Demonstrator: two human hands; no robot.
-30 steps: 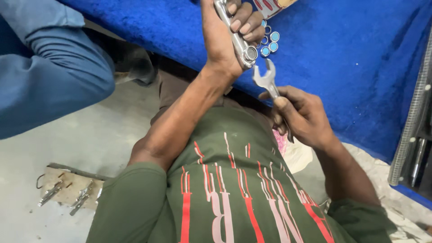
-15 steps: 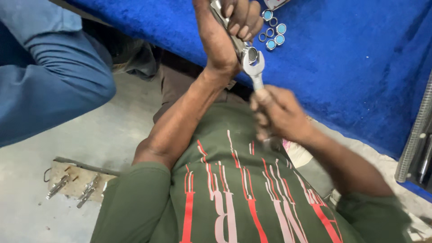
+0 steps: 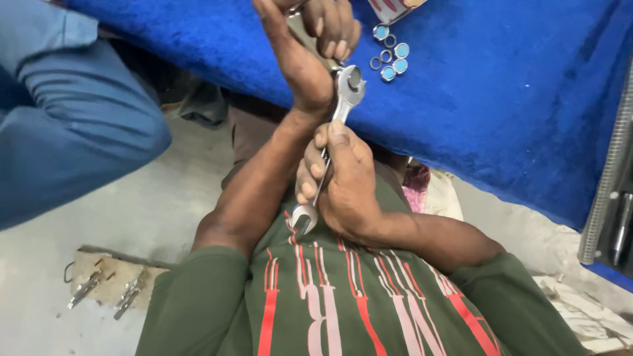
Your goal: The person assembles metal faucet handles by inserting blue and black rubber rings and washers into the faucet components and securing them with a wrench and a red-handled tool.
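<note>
My right hand (image 3: 343,188) is closed around the shank of a silver combination wrench (image 3: 339,115). Its ring end points up beside my left wrist; its open jaw sticks out below my fingers, over my green shirt. My left hand (image 3: 316,36) is raised at the top edge of the view, fingers curled around a metal part that is mostly hidden and cut off by the frame. The wrench's ring end sits just below that hand. Both hands hover over the edge of a blue cloth-covered surface (image 3: 501,105).
Several small metal rings and blue-faced caps (image 3: 390,58) lie on the blue cloth. Another person's blue-trousered leg (image 3: 72,125) fills the left. A small board with metal clips (image 3: 105,287) lies on the concrete floor. A ribbed metal hose (image 3: 610,165) runs down the right edge.
My right hand has swung the wrench round, from open jaw up to ring end up, and moved left and closer under my left wrist. My left hand has risen toward the top edge.
</note>
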